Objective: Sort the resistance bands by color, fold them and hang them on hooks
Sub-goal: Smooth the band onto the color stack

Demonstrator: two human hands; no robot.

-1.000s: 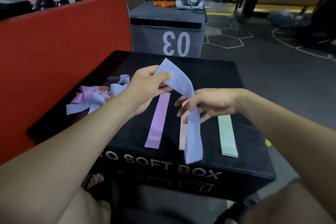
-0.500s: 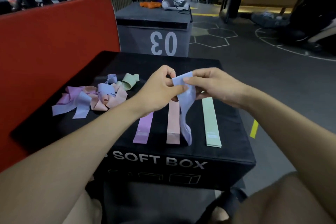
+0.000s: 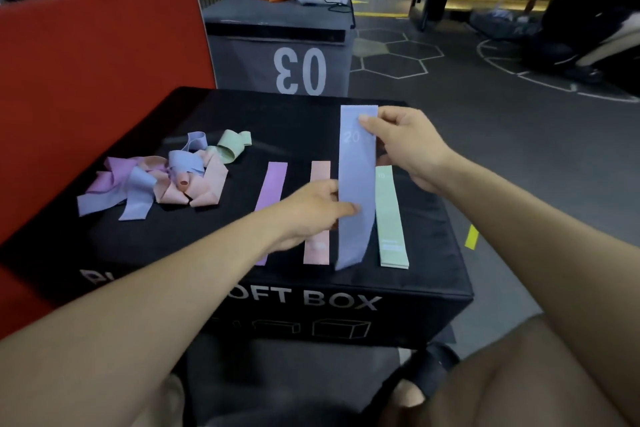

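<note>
A blue resistance band (image 3: 356,184), marked 20, is stretched flat and upright above the black soft box (image 3: 433,253). My right hand (image 3: 401,146) pinches its upper edge and my left hand (image 3: 311,211) pinches it lower down. Its bottom end hangs near the box's front edge. Flat on the box lie a purple band (image 3: 273,184), a pink band (image 3: 317,250) and a green band (image 3: 391,218), side by side. A tangled pile of purple, blue, pink and green bands (image 3: 166,180) sits on the box's left part.
A red padded block (image 3: 86,62) stands along the left. A grey box marked 03 (image 3: 284,45) stands behind, with orange cloth and a white device on top. Dark gym floor opens to the right. A seated person is far back. My knees are below.
The blue band was crumpled between both hands close together; now my hands have drawn apart and it is pulled out flat and long, my right hand higher and my left lower.
</note>
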